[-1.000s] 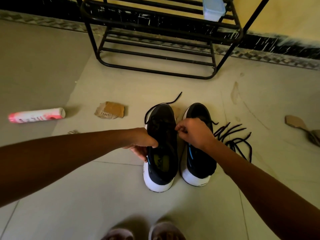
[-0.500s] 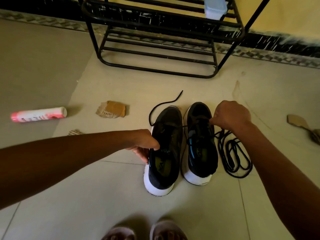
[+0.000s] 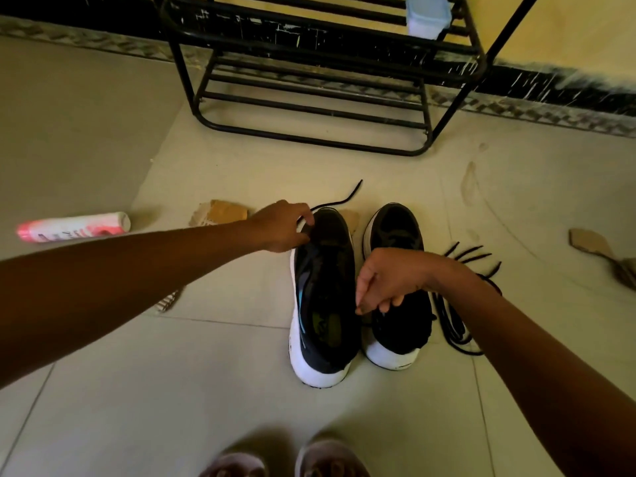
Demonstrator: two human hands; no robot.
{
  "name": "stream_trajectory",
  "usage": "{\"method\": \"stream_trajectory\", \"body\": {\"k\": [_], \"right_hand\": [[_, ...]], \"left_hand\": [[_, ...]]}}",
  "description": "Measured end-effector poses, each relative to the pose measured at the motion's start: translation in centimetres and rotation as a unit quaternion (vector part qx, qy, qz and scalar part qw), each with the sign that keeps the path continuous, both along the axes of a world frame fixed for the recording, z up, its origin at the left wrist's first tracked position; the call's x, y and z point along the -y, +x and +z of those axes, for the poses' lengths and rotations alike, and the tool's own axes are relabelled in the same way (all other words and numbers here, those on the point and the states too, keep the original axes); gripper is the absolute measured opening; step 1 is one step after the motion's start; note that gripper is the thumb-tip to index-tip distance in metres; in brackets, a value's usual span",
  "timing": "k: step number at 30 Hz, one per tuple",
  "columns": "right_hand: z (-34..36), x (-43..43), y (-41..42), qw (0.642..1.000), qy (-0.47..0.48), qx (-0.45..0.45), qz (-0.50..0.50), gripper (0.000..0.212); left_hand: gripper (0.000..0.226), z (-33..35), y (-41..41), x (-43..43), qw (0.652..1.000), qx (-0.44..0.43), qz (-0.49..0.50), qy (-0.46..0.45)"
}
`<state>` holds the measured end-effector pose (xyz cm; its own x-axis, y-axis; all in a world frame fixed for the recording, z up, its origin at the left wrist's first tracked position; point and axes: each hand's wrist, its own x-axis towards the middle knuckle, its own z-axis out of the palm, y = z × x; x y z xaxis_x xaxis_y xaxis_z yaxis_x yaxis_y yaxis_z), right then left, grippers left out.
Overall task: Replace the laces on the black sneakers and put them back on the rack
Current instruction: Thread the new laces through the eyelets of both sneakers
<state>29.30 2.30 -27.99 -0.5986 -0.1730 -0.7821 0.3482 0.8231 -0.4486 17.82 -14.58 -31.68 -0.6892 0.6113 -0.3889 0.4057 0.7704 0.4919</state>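
1. At the bottom edge of the frame the person's slippers (image 3: pixel 285 459) stand on the tiled floor (image 3: pixel 172 390).
2. Just above them, at mid-frame, the black pair stands side by side with heels toward the camera: the left sneaker (image 3: pixel 323 304) and the right sneaker (image 3: pixel 399 325). Both are on the floor, not on the rack.
3. The right hand (image 3: pixel 389 280) hangs over the gap between the pair, fingers curled downward with the tips bunched. I cannot tell whether they pinch anything.
4. The left hand (image 3: pixel 282 225) is at the toe of the left sneaker, thumb and forefinger pinching a lace (image 3: pixel 339 201) whose free end trails toward the frame's centre.
5. My judgement is that the lacing is at an early stage (the dark uppers hide the eyelets). Threading, tying and racking both sneakers are left to do.
6. A heap of loose laces (image 3: pixel 454 315) lies just right of the right sneaker and could snag a foot or hand.
7. Further out lie a cardboard piece (image 3: pixel 220 213), a pink tube (image 3: pixel 74 227) at the left and a scrap (image 3: pixel 590 242) at the right.
8. At the top stands the rack (image 3: pixel 309 108), with a plastic box (image 3: pixel 426 15) on an upper shelf.
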Motion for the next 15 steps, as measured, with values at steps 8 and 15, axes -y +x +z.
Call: {"method": "stream_trajectory", "body": {"k": [8,15], "right_hand": [[-1.3,-0.7,-1.1,0.956,-0.026,-0.22,-0.194,0.012],[-4.3,2.1,0.0,0.97,0.003,-0.203,-0.135,0.029]], "left_hand": [[0.024,-1.0,1.0,-0.5,0.994,-0.039,-0.066,-0.077],[0.013,6.3,-1.4,-2.3,0.93,0.258,0.141,0.22]]}}
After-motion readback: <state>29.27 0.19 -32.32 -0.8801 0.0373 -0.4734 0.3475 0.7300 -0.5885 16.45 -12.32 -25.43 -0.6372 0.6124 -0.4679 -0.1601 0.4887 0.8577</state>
